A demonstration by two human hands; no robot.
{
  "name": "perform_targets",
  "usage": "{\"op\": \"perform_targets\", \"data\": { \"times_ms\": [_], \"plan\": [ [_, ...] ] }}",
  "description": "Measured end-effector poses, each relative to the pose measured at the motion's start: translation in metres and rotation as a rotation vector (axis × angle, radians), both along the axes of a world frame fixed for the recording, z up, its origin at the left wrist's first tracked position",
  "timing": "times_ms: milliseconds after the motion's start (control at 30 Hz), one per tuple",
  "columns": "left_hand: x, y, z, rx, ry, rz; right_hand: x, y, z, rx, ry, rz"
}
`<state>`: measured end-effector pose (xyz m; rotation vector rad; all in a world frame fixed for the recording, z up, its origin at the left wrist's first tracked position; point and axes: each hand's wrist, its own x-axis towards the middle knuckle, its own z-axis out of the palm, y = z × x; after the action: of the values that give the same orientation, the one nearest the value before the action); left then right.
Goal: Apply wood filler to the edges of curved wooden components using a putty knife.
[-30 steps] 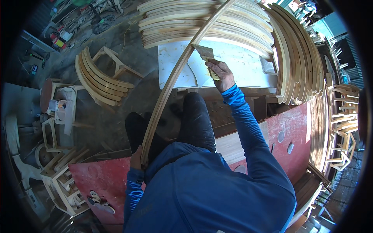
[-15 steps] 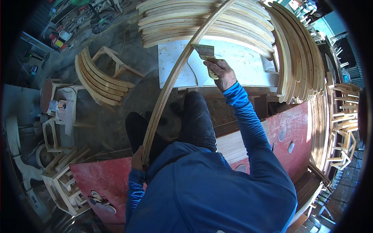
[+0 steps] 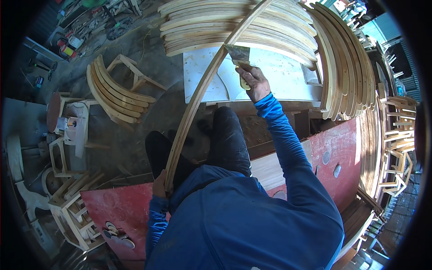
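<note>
A long curved wooden strip runs from my lap up over the white board. My left hand is wrapped round its near end beside my left thigh. In my right hand is a putty knife with a wide metal blade and a yellowish handle. The blade's corner meets the right edge of the strip, above the white board. The strip's far end lies over a stack of similar curved wooden pieces.
More curved pieces are stacked at the right, and a smaller group stands on the left. I sit on a red board carrying several round discs. Wooden frames stand at the lower left.
My right hand has shifted slightly left, and the putty knife's blade has moved a little farther up along the strip's edge. My left hand stays at the near end.
</note>
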<state>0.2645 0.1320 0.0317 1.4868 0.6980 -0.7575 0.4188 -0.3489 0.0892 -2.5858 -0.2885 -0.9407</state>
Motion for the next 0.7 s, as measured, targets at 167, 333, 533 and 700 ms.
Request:
{"op": "perform_targets", "data": {
  "times_ms": [167,333,533,700],
  "plan": [
    [0.002,0.001,0.002,0.009,0.03,0.037,-0.015,0.009,-0.002,0.005,0.037,0.008],
    [0.002,0.0,0.002,-0.043,0.02,0.023,-0.005,0.0,0.007,0.099,-0.008,-0.046],
    [0.001,-0.001,0.005,-0.018,0.004,0.027,-0.01,0.009,0.012,-0.028,0.083,0.013],
    [0.001,-0.001,0.003,-0.004,0.007,0.017,-0.023,0.018,0.007,0.039,0.075,0.033]
  ]
}}
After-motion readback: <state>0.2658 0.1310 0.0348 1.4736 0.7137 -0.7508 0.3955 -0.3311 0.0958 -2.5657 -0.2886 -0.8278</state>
